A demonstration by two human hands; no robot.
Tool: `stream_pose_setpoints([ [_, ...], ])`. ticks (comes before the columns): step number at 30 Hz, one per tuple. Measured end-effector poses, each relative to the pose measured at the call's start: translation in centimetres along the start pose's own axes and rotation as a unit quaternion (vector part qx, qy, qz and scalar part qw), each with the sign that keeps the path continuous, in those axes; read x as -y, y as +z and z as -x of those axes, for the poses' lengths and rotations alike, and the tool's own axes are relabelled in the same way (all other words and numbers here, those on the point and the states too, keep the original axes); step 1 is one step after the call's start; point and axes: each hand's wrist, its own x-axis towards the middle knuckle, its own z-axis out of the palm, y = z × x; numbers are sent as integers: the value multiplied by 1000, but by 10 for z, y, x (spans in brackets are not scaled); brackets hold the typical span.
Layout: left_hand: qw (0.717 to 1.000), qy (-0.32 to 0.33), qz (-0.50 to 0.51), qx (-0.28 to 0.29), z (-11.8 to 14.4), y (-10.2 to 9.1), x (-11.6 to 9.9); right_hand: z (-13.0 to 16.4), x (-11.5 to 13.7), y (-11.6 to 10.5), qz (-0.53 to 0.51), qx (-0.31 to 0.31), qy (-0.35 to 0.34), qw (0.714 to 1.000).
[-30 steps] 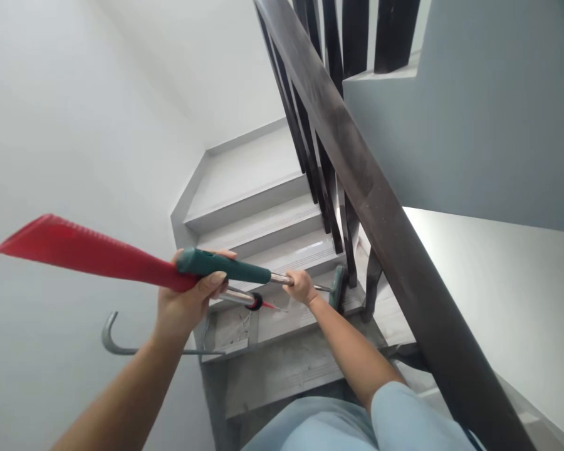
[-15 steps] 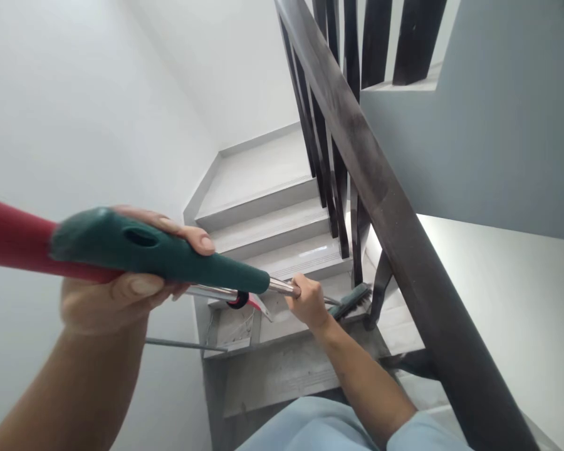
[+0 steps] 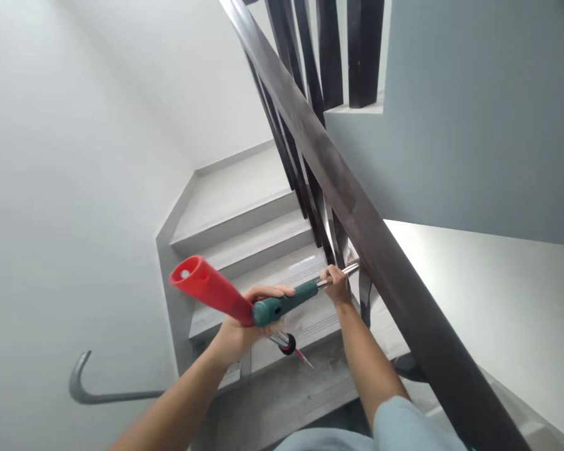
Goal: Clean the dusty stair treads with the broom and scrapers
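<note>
The broom handle (image 3: 282,305) is clenched at its green grip by the left hand (image 3: 244,326). Its steel shaft is grasped by the right hand (image 3: 336,285), beside the dark banister (image 3: 357,213).

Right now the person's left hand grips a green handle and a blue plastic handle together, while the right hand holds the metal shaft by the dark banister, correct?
Not quite. The head view shows the left hand gripping the green handle together with a red plastic handle, not a blue one. The right hand does hold the metal shaft by the dark banister.
</note>
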Motion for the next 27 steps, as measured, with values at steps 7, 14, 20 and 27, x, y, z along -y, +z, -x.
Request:
stream_pose_setpoints([
  [7,999,-17,19,22,-50,9,9,4,-22,-6,-1,26,39,999],
  [14,998,-28,56,4,-94,6,7,-24,-26,1,36,32,110,993],
  [20,997,-32,65,14,-111,4,0,-24,-24,9,73,-65,174,980],
  [27,993,-54,94,-47,-116,0,4,11,-12,1,140,-54,170,974],
])
